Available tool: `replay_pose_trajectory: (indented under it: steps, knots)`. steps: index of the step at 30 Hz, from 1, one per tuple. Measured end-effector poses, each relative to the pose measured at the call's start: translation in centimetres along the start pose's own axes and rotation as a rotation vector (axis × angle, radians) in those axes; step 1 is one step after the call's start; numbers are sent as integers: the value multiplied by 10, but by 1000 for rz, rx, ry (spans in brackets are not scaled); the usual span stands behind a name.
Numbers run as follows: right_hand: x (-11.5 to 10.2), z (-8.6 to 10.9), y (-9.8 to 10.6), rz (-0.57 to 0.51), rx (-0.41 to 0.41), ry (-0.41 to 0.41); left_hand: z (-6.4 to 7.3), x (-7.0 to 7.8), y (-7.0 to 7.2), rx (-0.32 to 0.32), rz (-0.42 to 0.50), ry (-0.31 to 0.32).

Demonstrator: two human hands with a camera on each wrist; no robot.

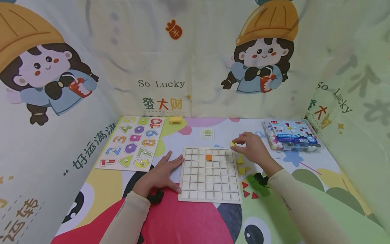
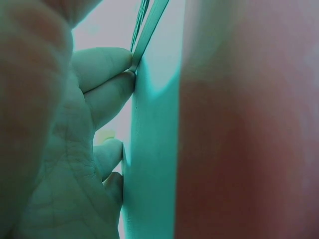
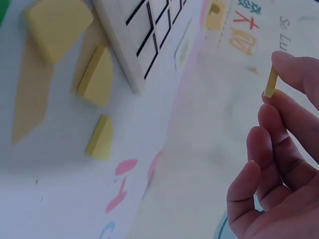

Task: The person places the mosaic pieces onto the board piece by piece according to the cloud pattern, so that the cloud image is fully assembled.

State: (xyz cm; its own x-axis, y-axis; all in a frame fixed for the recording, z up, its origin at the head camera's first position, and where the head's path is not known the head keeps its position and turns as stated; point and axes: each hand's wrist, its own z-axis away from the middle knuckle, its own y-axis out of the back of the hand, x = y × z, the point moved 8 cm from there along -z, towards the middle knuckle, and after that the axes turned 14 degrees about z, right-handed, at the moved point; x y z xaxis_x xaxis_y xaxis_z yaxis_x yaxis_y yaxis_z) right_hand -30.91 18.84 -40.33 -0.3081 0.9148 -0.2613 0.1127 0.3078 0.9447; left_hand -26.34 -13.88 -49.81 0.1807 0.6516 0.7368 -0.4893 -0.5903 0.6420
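A wooden grid board [image 1: 210, 195] lies in the middle of the table, one orange square tile [image 1: 208, 157] in a cell of its top row. My left hand [image 1: 159, 174] rests at the board's left edge, fingers spread and the thumb by the lower left corner. Above the board's upper right corner, my right hand [image 1: 254, 149] pinches a thin yellow tile [image 3: 271, 82] between thumb and index finger; its full outline is hidden. Several yellow pieces [image 3: 99, 82] lie along the board's right side. Below them are red triangle tiles [image 1: 246, 194] and green pieces [image 1: 257, 186], partly shaded by the right arm.
A small picture card [image 1: 207, 133] lies behind the board. On the left is a number and shape puzzle [image 1: 131, 144], with a yellow arch block [image 1: 175, 120] beside its far corner. A clear box of beads [image 1: 290, 135] stands at the back right. Printed cloth walls enclose the table.
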Motion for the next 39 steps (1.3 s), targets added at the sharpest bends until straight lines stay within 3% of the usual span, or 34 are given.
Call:
replay_pose_trajectory:
  steps: [13, 27, 39]
  knots:
    - [-24, -18, -60, -23, -226, -53, -1, 1, 0, 9, -7, 24]
    - [-47, -19, -79, 49, -234, 31, 0, 2, 1, 26, -13, 37]
    - [-46, -18, -83, 42, -262, -19, 0, 0, 0, 23, -3, 27]
